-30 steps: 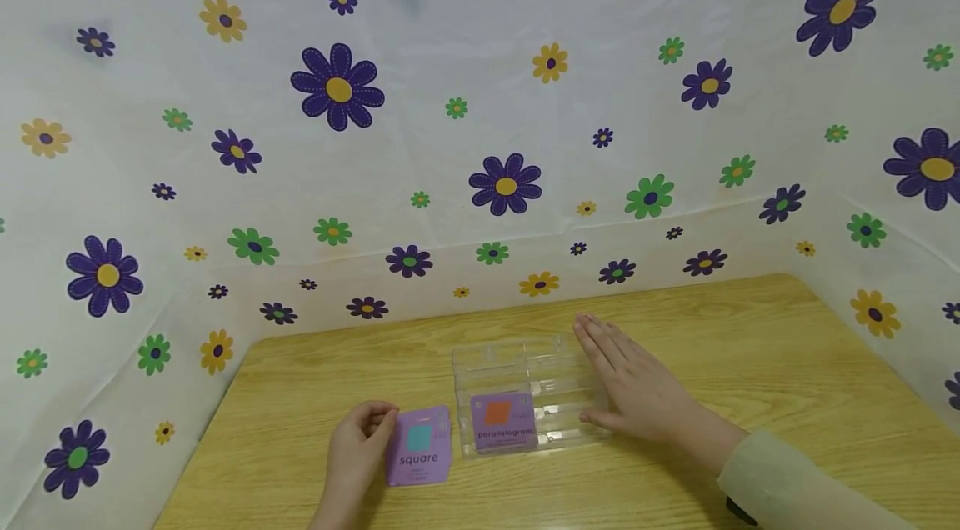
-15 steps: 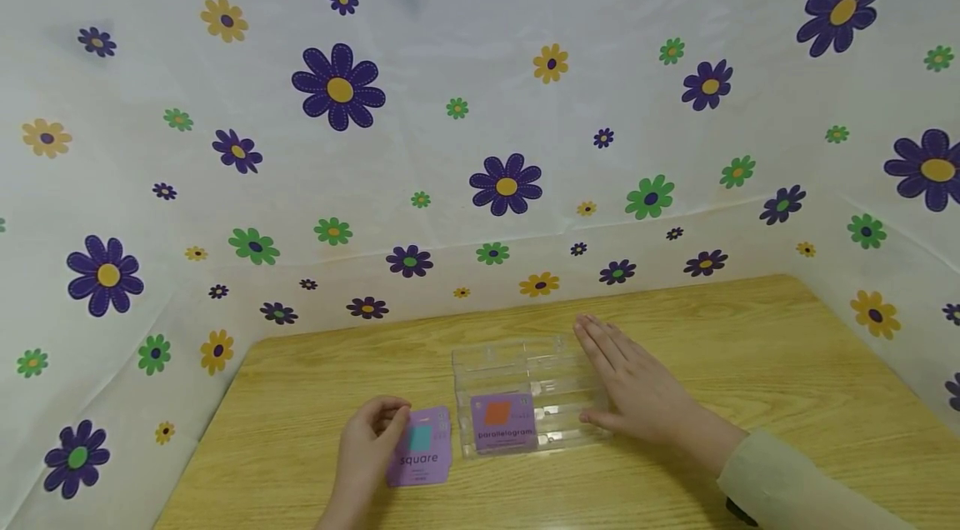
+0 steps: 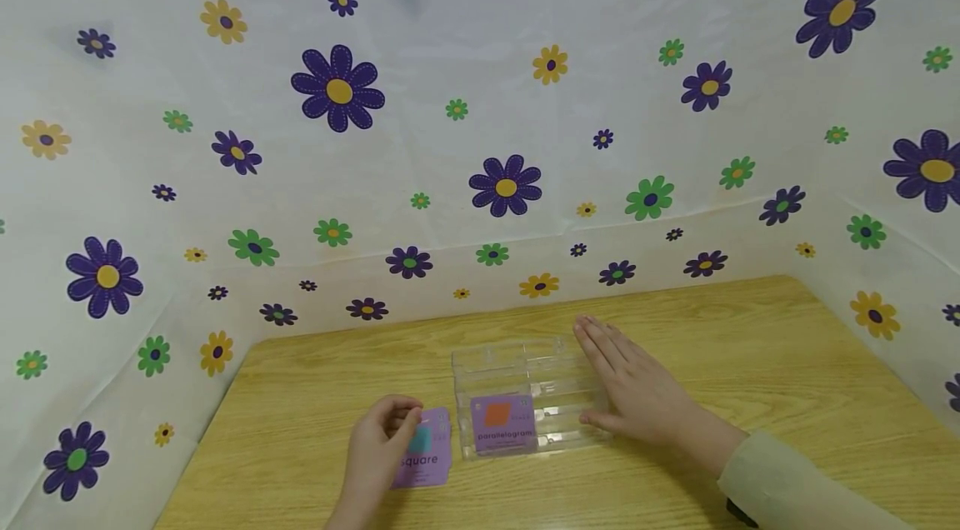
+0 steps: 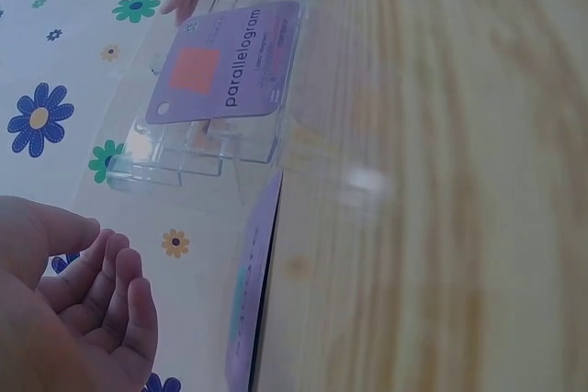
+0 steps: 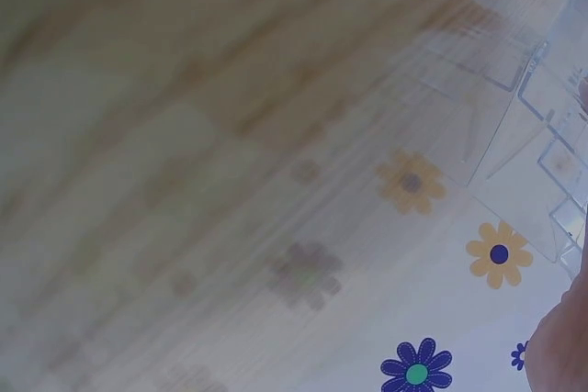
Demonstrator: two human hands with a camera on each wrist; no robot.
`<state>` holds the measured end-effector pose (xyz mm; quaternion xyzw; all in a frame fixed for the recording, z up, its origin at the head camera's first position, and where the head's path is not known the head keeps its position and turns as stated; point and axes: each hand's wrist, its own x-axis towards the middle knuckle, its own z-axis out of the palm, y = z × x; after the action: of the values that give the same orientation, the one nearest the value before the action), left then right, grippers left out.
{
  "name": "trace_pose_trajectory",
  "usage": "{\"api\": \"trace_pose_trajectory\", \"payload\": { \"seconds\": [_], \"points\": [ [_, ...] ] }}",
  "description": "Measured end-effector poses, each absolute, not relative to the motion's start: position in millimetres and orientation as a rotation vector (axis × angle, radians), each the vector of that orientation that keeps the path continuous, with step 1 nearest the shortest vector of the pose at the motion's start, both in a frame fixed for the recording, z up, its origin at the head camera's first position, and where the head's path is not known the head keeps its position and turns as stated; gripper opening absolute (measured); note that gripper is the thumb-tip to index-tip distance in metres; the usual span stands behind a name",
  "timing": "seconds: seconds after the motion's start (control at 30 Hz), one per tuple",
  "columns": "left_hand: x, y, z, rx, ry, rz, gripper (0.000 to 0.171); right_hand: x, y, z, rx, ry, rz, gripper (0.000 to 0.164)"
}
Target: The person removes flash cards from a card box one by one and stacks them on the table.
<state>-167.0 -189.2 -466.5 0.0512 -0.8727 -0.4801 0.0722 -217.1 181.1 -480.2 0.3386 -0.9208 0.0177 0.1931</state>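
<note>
A stepped clear plastic card holder (image 3: 555,388) stands mid-table, with a purple "parallelogram" card (image 3: 504,430) propped in its front left. My right hand (image 3: 637,392) rests along the holder's right side, fingers straight. To the left of the holder, a small stack of purple cards (image 3: 435,472) lies flat on the table, its top one reading "square". My left hand (image 3: 378,447) hovers over the stack's left part and hides some of it. In the left wrist view that hand (image 4: 87,309) has loosely curled fingers, holds nothing and is apart from the cards.
Everything stands on a wood-grain table (image 3: 675,480). A white cloth (image 3: 420,147) with purple, green and yellow flowers encloses the table's back and both sides.
My left hand has moved right from the left edge of the square card to above it, covering more of it. The right hand, holder and cards have stayed put.
</note>
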Motion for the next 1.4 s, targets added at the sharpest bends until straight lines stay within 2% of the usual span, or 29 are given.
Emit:
{"api": "trace_pose_trajectory", "payload": {
  "seconds": [1.4],
  "points": [
    [-165.5, -161.1, -462.1, -0.072, -2.557, -1.595, 0.008, -217.0, 181.4, -481.9, 0.953, -2.543, 0.049, 0.122]
  ]
}}
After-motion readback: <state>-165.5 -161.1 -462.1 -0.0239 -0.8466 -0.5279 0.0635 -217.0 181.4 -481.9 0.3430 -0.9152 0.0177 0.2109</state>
